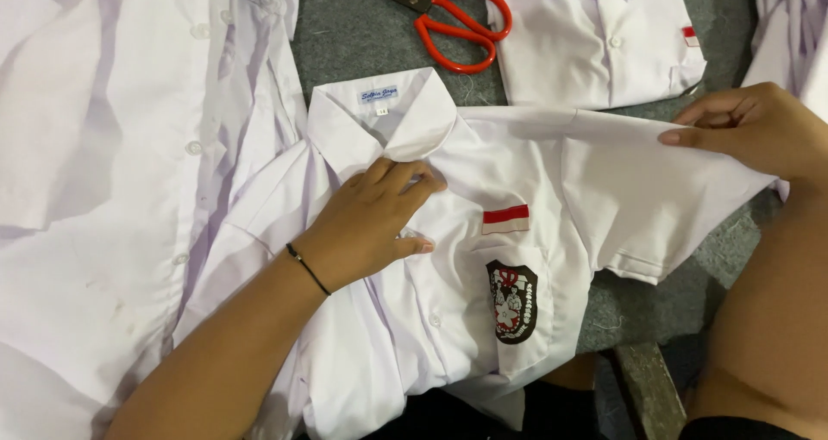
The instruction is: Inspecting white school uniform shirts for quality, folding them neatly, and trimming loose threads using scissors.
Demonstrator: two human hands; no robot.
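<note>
A white short-sleeved shirt [535,172] lies face up on the grey table, collar towards the top. Its chest pocket bears a dark embroidered badge [512,302] with a small red-and-white patch [505,218] above it. My left hand [371,224], a thin black band on its wrist, presses flat on the shirt front just below the collar. My right hand [750,128] pinches the edge of the shirt's sleeve [655,198] at the right, holding the fabric stretched out.
Red-handled scissors [457,28] lie on the grey surface [354,34] above the collar. A folded white shirt [595,39] sits at the top right. A heap of white shirts [112,172] fills the left side. More white cloth [789,17] shows at the right edge.
</note>
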